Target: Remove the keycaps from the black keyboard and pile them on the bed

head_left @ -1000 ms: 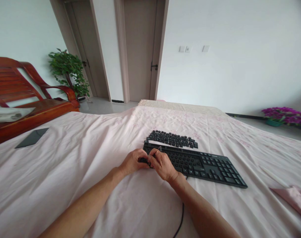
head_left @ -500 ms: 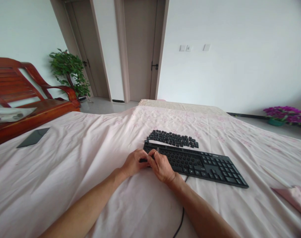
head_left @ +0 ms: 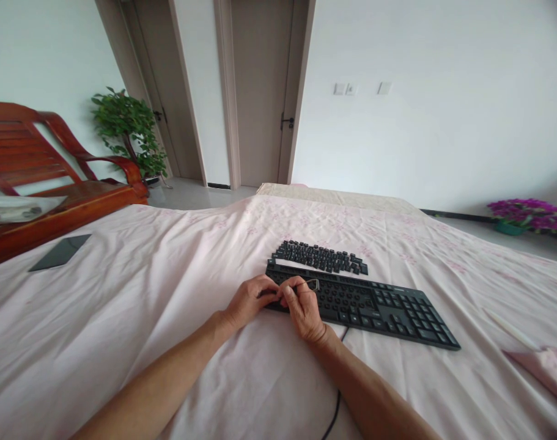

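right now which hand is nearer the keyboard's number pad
Right. The right hand is left of the number pad, over the keyboard; the left hand is farther left, near its left end.

- Passable across the cloth (head_left: 177, 269) between left edge and left hand (head_left: 252, 298), save at the dark flat slab (head_left: 60, 253).
- Blocked toward the far edge by keyboard (head_left: 363, 304), then keycaps (head_left: 321, 258).
- Passable again from keycaps to far edge.
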The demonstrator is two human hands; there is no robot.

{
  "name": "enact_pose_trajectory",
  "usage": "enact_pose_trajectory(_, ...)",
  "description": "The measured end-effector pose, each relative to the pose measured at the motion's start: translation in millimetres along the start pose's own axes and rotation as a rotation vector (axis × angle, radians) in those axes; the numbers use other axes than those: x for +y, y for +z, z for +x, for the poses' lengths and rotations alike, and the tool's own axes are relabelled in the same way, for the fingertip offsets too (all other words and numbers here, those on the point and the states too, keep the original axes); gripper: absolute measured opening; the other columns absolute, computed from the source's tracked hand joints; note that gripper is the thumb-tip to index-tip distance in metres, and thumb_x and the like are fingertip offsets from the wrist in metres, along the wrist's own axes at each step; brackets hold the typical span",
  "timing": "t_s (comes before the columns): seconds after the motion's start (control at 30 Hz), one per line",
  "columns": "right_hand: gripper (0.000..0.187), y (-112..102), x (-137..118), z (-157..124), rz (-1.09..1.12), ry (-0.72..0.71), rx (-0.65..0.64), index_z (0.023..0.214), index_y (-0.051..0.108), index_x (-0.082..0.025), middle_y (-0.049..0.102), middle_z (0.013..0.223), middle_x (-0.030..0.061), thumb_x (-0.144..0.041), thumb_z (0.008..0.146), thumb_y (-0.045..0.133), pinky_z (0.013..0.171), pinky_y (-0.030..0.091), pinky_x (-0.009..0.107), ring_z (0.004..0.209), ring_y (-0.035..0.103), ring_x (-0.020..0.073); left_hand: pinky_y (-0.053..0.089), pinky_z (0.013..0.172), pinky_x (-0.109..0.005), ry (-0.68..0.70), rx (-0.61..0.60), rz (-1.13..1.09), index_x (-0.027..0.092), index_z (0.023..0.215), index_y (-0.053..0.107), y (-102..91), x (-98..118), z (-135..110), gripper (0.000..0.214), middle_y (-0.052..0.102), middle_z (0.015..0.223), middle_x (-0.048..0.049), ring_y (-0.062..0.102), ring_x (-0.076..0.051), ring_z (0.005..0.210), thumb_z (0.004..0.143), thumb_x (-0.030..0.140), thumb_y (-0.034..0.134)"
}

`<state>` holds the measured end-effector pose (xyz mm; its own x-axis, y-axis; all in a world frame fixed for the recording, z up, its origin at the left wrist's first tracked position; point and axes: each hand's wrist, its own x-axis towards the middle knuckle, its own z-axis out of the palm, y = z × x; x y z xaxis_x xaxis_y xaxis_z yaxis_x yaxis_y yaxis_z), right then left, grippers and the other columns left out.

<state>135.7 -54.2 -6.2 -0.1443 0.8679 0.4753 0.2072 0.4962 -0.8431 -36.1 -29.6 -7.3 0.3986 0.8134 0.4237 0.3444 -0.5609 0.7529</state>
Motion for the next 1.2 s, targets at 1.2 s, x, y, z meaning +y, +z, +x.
enact_pose_trajectory(1.2, 0.024, -4, -2, 3, -0.289, -0.023, 0.09, 0.086, 0.055, -0.019, 0.059, 0.074, 0.0023, -0.032, 0.096, 0.037, 0.064, 0.041, 0.023, 0.065, 0.054, 0.0138, 0.045, 0.069, -0.022, -0.268, -0.037, 0.348, 0.024, 0.084, 0.069, 6.3, 19, 16, 0.015, 0.067, 0.083, 0.0012, 0.062, -0.014, 0.076, 0.075, 0.015, 0.061)
